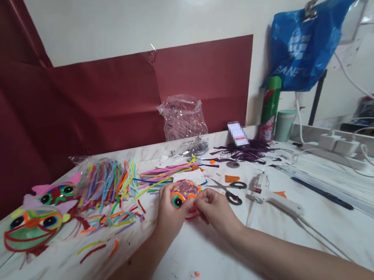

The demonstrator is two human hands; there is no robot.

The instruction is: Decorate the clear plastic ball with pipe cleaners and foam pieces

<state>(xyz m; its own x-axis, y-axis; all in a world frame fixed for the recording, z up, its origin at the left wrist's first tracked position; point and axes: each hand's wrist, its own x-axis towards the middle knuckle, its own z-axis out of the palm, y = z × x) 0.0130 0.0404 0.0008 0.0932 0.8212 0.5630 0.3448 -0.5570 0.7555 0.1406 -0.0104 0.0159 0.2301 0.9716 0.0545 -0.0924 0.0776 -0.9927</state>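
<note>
Between my hands is a small round craft face (187, 187), with a reddish-purple speckled top, orange and red pipe-cleaner trim and a green-rimmed eye. My left hand (169, 211) is closed round its left side, thumb at the front below the eye. The fingers of my right hand (219, 206) are pinched together against its right front, where they hide the other eye area. Just beyond my right hand lie scissors (231, 191) with black handles, blades apart. A white hot glue gun (275, 199) rests farther right.
Two finished-looking craft faces (32, 229) sit at the left. Bundled pipe cleaners (106, 184) and loose cut pieces (121, 218) spread beside them. Purple strands (247, 151), a phone (238, 133), a green can (271, 100), a cup (285, 125), a power strip (353, 158) and a black pen-like stick (321, 193) occupy the right.
</note>
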